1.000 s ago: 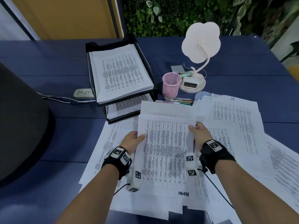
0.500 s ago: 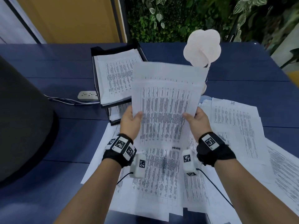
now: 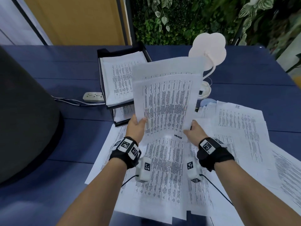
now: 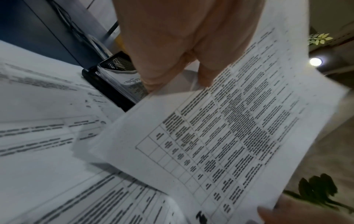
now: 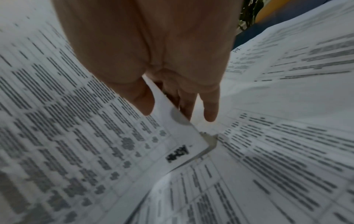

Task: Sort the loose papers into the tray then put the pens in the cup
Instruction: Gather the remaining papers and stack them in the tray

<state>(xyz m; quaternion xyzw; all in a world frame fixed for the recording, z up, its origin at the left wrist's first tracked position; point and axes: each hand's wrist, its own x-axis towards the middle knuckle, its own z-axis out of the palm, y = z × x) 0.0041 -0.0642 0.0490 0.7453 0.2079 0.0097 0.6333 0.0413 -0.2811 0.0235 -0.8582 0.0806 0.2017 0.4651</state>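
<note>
A sheaf of printed papers (image 3: 166,101) stood raised (tilted away) above loose papers (image 3: 236,137); the black tray (image 3: 104,53) held more.

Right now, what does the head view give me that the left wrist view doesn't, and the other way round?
Head view only: the whole black tray with its stacked sheets, the power strip, the flower-shaped lamp, and the right hand pinching the held sheets.
Left wrist view only: close up, the left hand gripping the sheets' edge, thumb on the printed face, and the tray's mesh corner.
Both: the held sheets off the desk, loose papers below.
</note>
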